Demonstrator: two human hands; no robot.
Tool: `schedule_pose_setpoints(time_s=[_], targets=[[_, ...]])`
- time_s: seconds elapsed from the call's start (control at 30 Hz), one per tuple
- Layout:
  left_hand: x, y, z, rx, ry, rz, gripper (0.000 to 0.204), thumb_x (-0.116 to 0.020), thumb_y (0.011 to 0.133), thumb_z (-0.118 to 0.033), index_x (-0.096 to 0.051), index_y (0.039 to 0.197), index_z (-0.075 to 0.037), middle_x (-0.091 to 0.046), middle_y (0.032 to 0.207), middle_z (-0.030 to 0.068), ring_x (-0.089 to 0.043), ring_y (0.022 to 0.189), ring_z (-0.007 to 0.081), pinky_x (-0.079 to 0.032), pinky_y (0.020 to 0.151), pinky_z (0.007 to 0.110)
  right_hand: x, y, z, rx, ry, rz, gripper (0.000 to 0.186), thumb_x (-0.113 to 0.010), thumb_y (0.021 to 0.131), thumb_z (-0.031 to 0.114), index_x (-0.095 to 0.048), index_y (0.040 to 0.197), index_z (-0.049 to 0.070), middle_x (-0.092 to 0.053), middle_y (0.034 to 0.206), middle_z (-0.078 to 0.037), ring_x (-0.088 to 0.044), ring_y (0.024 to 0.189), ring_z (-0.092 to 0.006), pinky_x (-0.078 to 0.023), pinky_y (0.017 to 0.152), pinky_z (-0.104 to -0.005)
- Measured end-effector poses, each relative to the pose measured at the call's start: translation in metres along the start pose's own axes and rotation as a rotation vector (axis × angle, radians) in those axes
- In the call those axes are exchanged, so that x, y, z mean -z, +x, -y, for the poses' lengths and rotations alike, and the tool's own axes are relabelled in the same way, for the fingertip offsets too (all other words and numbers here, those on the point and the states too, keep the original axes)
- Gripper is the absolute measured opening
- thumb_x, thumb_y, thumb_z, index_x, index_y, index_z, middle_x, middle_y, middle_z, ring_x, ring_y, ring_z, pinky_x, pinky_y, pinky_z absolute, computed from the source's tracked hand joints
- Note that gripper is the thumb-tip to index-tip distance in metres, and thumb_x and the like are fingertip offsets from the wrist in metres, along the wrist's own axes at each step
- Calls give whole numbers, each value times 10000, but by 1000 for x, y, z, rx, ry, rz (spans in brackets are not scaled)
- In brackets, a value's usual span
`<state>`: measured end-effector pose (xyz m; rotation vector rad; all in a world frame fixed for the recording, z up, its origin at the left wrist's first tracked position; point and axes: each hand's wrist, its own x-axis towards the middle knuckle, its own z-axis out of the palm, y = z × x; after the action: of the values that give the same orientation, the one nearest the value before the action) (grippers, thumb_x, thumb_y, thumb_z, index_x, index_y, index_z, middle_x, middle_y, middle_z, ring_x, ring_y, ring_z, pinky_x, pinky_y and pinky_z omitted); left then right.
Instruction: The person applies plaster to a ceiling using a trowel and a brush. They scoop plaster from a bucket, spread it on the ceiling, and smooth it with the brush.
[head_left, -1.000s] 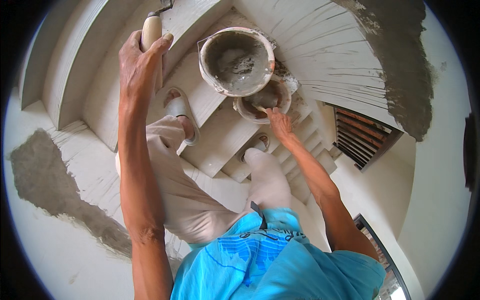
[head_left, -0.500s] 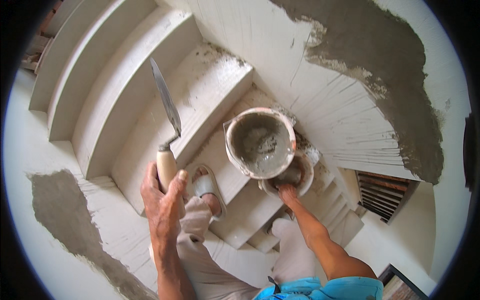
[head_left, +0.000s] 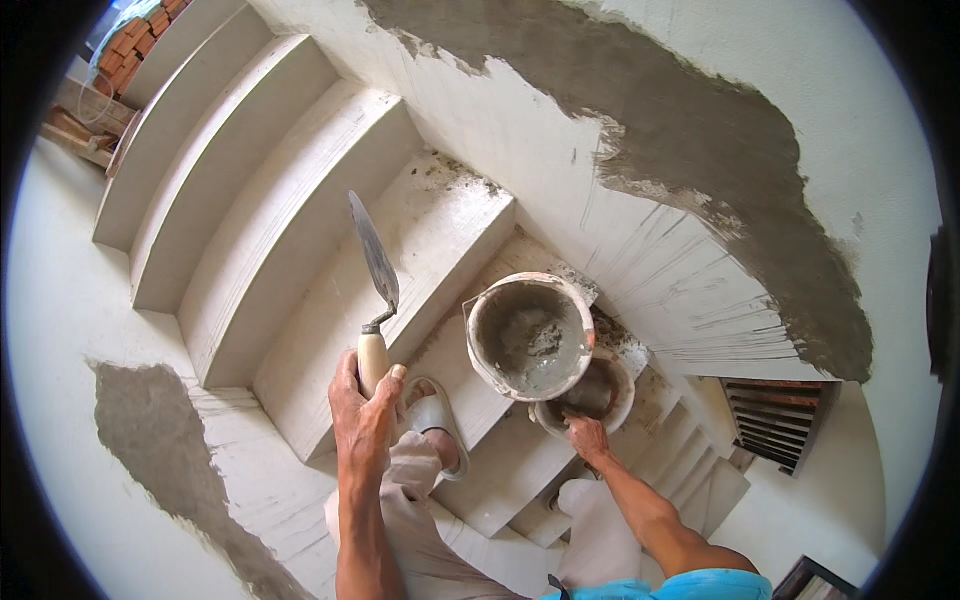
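My left hand (head_left: pixel 366 412) is wrapped round the wooden handle of a pointed trowel (head_left: pixel 376 255), its metal blade tilted up and away from me. At the near rim of a lower bucket (head_left: pixel 632 392), my right hand (head_left: pixel 587 437) has its fingers curled down over the edge. Those fingertips are partly hidden, and I cannot make out what is in them. Another bucket (head_left: pixel 478 368) with a wire handle and grey wet mortar (head_left: pixel 533 335) inside stands closer to the wall, overlapping the lower one in view.
Pale curved stairs (head_left: pixel 290 215) climb to the upper left and narrow steps (head_left: pixel 665 455) descend to the right. My sandalled foot (head_left: pixel 437 425) is on a step. Grey mortar patches (head_left: pixel 690 140) mark the walls. A barred opening (head_left: pixel 775 415) sits at the right; bricks (head_left: pixel 135 50) are stacked far left.
My right hand has drawn back from inside the lower bucket to its near rim. The trowel stays in my left hand, now a little farther right and lower in view; the whole view has shifted.
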<state>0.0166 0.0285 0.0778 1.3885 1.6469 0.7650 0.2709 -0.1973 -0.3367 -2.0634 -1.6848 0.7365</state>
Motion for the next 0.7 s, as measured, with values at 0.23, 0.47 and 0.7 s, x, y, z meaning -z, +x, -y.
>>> schedule_pose_setpoints(time_s=[0.23, 0.47, 0.7], targets=[[-8, 3, 10, 16, -43, 0, 428, -734, 823, -308, -571, 1028, 31, -551, 835, 76, -554, 683, 142, -496, 574, 305, 31, -5, 15, 20, 144, -77, 171, -649, 793, 88, -707, 952, 66, -669, 890, -157, -666, 840, -361, -537, 749, -448], [-10, 17, 31, -76, -2, -70, 423, -736, 809, -317, -561, 978, 29, -557, 821, 95, -553, 664, 148, -489, 561, 321, 89, -24, 60, -98, 317, -188, 131, -594, 795, 80, -656, 898, 29, -602, 801, -183, -609, 739, -367, -480, 673, -441], [-12, 36, 36, -63, -131, -94, 355, -701, 820, -283, -539, 922, 16, -545, 747, 66, -537, 622, 143, -459, 560, 327, 148, -59, 86, -227, 369, -172, 136, -631, 791, 89, -639, 892, -2, -632, 845, -183, -618, 801, -385, -484, 738, -453]])
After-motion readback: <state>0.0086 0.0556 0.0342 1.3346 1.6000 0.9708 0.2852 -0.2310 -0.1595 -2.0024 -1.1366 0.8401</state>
